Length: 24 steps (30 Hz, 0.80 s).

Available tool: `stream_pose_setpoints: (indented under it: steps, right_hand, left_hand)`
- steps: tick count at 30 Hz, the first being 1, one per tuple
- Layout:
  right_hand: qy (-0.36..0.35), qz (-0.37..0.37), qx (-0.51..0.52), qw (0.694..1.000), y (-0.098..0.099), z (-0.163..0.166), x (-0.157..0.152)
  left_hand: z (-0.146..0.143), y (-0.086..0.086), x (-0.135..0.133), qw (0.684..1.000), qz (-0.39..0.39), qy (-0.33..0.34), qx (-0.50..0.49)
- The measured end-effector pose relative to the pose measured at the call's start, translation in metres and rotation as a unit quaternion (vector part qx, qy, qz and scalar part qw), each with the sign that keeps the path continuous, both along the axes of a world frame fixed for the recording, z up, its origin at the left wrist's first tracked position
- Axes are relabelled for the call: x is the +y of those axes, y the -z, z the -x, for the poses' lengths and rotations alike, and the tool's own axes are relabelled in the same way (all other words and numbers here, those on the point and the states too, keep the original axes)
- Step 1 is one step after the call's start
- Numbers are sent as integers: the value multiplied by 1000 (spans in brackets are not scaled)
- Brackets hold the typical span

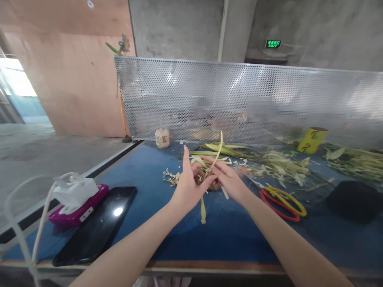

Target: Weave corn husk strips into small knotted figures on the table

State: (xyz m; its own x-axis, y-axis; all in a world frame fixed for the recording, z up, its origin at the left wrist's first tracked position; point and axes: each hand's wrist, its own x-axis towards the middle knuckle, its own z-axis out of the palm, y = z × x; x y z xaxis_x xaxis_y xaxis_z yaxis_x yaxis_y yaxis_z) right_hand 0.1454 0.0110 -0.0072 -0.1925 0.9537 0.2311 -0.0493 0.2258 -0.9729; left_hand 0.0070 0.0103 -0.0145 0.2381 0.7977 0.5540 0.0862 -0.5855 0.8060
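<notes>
Both my hands meet over the blue table [185, 235] at its middle. My left hand [187, 187] pinches a long pale-green leaf strip [203, 209] between thumb and finger, with the index finger pointing up. My right hand [229, 179] grips the same strip higher up, where its upper end [220, 145] curls upward. A small brownish woven piece [199, 177] sits between the two hands, mostly hidden by them. Frayed leaf bits [171, 177] lie just left of my left hand.
Scissors with red and yellow handles [283, 201] lie right of my right hand. Leaf piles [278, 163] spread toward a yellow tape roll [312, 139]. A black phone [98, 225], a pink-and-white charger [76, 201], a black pouch [354, 199] and a perforated metal screen [239, 101] surround the work.
</notes>
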Motion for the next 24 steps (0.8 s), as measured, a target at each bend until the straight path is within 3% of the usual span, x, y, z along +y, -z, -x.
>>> stream_pose_setpoints:
  steps: [4, 9, 12, 14, 19, 24]
  right_hand:
    - [-45, -6, 20, 999, 0, 1, -5]
    - [-27, 1, -12, 1000, -1, 0, -8]
    - [-57, -8, -11, 998, -1, -1, -6]
    - [-73, -21, 3, 997, -3, -3, -5]
    - [-72, -23, 0, 997, -10, -7, -4]
    - [-90, -29, -30, 995, -14, -17, -5]
  left_hand:
    - [1, 0, -1, 1000, -5, 21, -18]
    - [1, -3, -4, 999, -16, 35, 13]
    - [1, -4, -3, 1000, -8, 27, 2]
    - [1, -5, 0, 999, 16, 36, -35]
    - [0, -7, 4, 976, 111, 128, -135]
    - [1, -10, 5, 965, 138, 163, -151]
